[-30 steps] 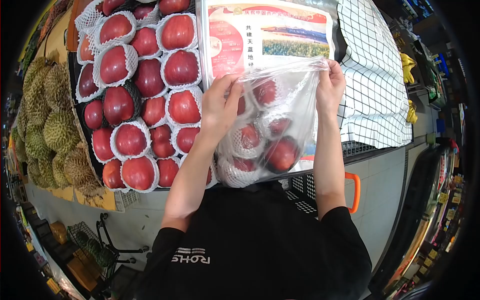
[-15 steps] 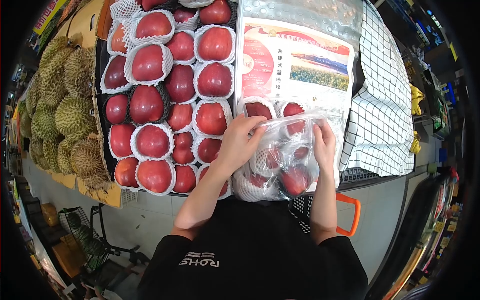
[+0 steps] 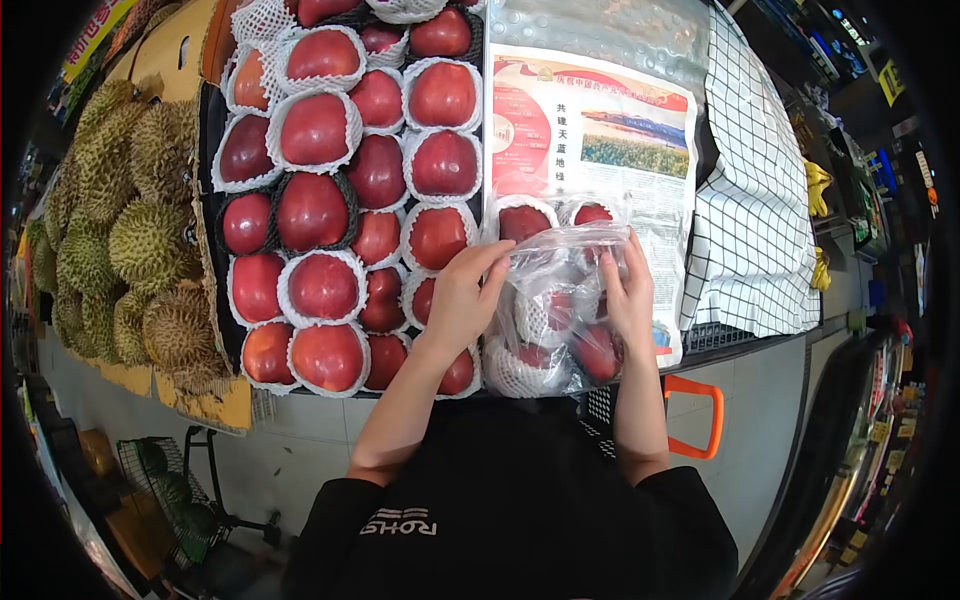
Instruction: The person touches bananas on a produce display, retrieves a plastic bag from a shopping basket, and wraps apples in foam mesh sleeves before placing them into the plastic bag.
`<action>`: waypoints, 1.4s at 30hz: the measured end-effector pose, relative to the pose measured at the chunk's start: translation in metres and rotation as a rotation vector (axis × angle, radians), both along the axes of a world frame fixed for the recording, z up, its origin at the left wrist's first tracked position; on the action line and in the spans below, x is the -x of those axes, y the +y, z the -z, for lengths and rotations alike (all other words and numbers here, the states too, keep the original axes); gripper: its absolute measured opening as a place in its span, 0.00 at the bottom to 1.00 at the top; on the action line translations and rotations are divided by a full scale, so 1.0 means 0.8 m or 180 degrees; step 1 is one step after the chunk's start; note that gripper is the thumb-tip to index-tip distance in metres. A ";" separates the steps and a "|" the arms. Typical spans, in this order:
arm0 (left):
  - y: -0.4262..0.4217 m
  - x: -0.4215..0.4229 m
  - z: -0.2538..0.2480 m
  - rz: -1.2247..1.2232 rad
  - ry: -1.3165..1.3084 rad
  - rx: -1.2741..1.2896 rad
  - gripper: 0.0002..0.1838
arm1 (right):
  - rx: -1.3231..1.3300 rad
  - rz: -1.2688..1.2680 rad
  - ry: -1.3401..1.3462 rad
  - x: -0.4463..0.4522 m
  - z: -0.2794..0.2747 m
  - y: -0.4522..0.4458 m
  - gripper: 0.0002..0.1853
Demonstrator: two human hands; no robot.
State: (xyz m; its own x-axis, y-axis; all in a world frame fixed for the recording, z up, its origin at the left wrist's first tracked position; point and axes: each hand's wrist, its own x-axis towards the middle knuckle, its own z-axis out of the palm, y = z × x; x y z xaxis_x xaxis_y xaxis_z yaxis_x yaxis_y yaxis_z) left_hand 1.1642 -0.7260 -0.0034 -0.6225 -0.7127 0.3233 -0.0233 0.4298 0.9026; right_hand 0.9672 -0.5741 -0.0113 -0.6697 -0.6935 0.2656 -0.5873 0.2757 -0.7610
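A clear plastic bag lies over several red apples in white foam nets at the front of the newspaper. My left hand pinches the bag's upper left edge between thumb and fingers. On the opposite side, my right hand grips the bag's right edge, its fingers pointing up. Between them the film is gathered and creased. An apple shows through it beside my right wrist. Rows of netted apples fill the box to the left of my left hand.
Durians are piled at the left on cardboard. A checked cloth covers the right side, with bananas beyond it. An orange handle juts out below the table edge. A trolley with green melons stands at the lower left.
Both hands have come down toward me and nearer together, drawing the raised bag edge lower. The bag was stretched wide before and is now bunched. The camera view has shifted.
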 end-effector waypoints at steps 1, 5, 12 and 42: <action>-0.001 -0.003 -0.003 0.0026 0.0021 0.0002 0.13 | 0.0144 0.0095 -0.0144 0.000 -0.004 -0.001 0.21; -0.004 -0.006 -0.009 0.0065 -0.0007 -0.0060 0.12 | 0.0460 0.0266 -0.0241 0.002 -0.006 -0.002 0.20; -0.049 0.031 -0.041 -0.0465 0.0692 0.0031 0.15 | 0.0530 -0.0047 0.0531 -0.026 -0.052 -0.070 0.18; -0.267 0.133 -0.139 -0.0903 0.2794 -0.1750 0.31 | 0.1277 -0.1154 0.0072 -0.002 -0.147 -0.445 0.43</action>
